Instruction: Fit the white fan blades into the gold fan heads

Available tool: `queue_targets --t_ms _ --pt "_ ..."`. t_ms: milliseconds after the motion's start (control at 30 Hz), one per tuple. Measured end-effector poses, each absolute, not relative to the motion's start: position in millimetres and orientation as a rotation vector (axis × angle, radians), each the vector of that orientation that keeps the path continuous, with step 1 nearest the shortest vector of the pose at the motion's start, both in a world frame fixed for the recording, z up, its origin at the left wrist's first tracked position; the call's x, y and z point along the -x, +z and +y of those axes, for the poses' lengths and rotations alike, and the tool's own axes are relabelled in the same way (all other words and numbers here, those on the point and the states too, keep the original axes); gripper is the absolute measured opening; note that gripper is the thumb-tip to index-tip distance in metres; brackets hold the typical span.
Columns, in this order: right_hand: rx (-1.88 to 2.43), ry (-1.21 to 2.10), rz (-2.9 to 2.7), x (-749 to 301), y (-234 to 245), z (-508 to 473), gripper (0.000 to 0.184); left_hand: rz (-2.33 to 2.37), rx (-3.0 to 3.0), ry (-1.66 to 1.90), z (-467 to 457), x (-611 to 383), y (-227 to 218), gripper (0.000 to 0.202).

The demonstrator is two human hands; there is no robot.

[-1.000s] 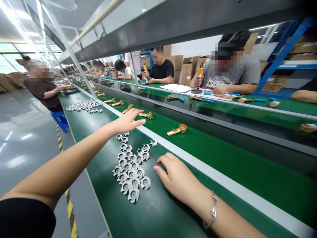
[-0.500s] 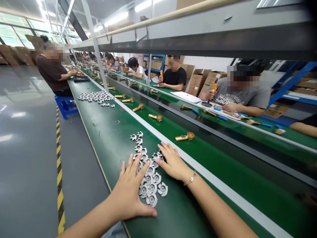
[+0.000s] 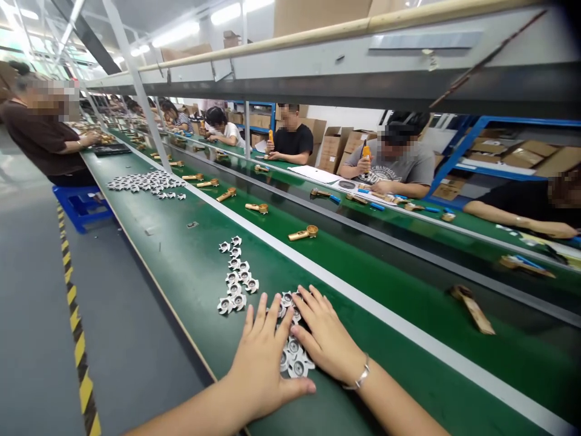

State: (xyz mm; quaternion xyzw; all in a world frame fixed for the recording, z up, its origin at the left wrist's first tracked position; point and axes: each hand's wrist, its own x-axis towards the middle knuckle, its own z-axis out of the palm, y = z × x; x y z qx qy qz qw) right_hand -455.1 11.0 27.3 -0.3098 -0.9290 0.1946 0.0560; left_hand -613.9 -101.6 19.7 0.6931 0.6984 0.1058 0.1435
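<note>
Both my hands lie flat on the green bench, side by side over a cluster of small silver impeller-like parts. My left hand has its fingers spread and covers the left of the cluster. My right hand, with a silver bracelet on the wrist, covers the right side. A few silver parts show between the two hands. A second group of the same silver parts lies loose just ahead and to the left, untouched. Neither hand grips anything.
Gold handle-shaped pieces ride in a row on the conveyor belt beyond the white strip. A large pile of silver parts sits further up the bench. A person in brown stands at far left; several people work across the line.
Both hands pulled part of the silver cluster back toward me, splitting it from the rest. A second ago my left hand was reaching far forward over the bench.
</note>
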Motion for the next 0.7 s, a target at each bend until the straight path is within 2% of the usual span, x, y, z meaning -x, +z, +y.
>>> queue_targets --t_ms 167,300,567,633,700 --pt "1.115 0.540 -2.746 389 23 -4 0.065 1.706 -2.067 0.237 -94 572 28 0.127" --pt "1.311 0.510 -2.622 326 16 -17 0.065 1.464 -2.200 0.201 -78 531 33 0.125" --pt "1.455 0.594 -2.243 225 22 -30 0.047 1.183 -2.400 -0.101 -45 459 46 0.124" --pt "1.485 0.594 -2.186 207 28 -29 0.043 1.133 -2.421 -0.088 -34 451 50 0.120" --pt "1.521 0.573 -2.119 191 34 -26 0.041 1.188 -2.434 0.021 -13 442 57 0.107"
